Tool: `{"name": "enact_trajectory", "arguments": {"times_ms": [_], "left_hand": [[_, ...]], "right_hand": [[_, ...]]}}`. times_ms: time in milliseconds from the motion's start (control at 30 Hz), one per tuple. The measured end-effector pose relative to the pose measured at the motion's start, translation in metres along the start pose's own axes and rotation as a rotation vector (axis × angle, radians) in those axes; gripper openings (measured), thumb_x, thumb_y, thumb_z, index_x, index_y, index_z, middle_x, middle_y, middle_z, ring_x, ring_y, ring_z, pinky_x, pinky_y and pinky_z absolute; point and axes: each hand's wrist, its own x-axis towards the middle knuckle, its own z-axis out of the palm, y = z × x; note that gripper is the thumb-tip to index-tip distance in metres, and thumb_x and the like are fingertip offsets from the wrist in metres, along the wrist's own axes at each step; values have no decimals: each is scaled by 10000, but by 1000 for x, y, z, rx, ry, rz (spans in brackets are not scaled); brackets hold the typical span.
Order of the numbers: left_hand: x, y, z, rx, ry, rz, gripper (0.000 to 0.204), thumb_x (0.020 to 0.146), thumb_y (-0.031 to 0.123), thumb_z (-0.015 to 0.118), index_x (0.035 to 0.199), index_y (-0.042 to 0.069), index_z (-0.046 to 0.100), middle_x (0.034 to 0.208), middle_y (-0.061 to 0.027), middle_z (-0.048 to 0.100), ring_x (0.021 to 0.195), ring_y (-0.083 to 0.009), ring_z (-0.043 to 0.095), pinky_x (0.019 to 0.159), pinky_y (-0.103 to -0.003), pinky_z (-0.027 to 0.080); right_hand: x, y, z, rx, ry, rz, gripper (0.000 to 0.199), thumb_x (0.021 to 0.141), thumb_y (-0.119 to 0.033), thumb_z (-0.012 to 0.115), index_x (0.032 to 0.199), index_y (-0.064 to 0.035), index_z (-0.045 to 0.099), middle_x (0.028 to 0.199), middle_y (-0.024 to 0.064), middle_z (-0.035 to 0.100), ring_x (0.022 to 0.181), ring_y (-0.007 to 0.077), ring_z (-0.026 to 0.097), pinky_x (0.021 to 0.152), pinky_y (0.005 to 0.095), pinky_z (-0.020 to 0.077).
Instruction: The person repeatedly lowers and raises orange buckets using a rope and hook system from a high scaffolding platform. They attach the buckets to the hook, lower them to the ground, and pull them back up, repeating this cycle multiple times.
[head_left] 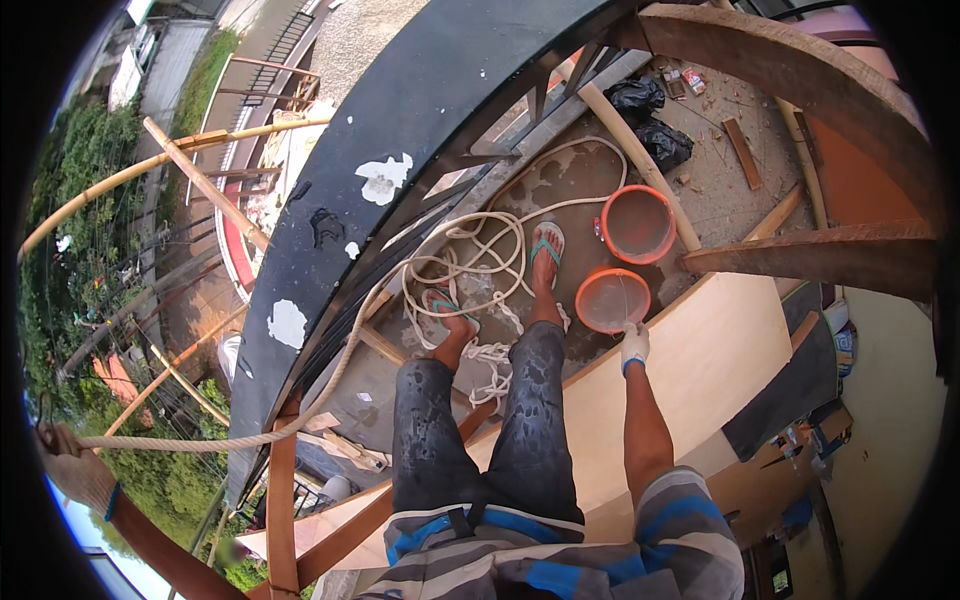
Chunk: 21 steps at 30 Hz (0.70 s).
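Observation:
My left hand (78,470), in a pale work glove, reaches past the railing at the far left and is closed on a thick cream rope (215,443). The rope runs over the dark ledge and lies in loose coils around my feet. At the right, my gloved right hand (635,345) is closed at the near rim of an orange bucket (614,300), on its thin wire handle. Greyish contents show inside this bucket. Just beyond it stands a second orange bucket (638,224), also with greyish contents.
A black ledge (400,120) with peeled white patches curves along the left, above a drop to trees and bamboo poles (190,180). Black plastic bags (663,143) and wood scraps lie at the back. A pale plywood panel (690,345) and wooden beams (820,250) stand at the right.

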Motion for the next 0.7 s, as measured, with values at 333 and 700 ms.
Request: {"name": "enact_trajectory", "arguments": {"times_ms": [333, 700], "left_hand": [[-72, 134, 16, -1083, -227, -290, 167, 1060, 193, 605, 1100, 31, 592, 789, 16, 565, 693, -62, 500, 597, -244, 413], [-76, 126, 14, -995, -261, -255, 223, 1009, 200, 661, 1144, 27, 620, 710, -70, 628, 622, -123, 600, 584, -313, 487]], "right_hand": [[-387, -500, -110, 711, -232, -1251, 334, 980, 64, 568, 1310, 17, 592, 1283, 141, 645, 1200, 247, 650, 1005, 345, 543], [-788, -827, -86, 143, -1676, -1919, 466, 1096, -238, 501, 1471, 38, 462, 1241, 144, 666, 1101, 248, 675, 1000, 360, 561]]}}
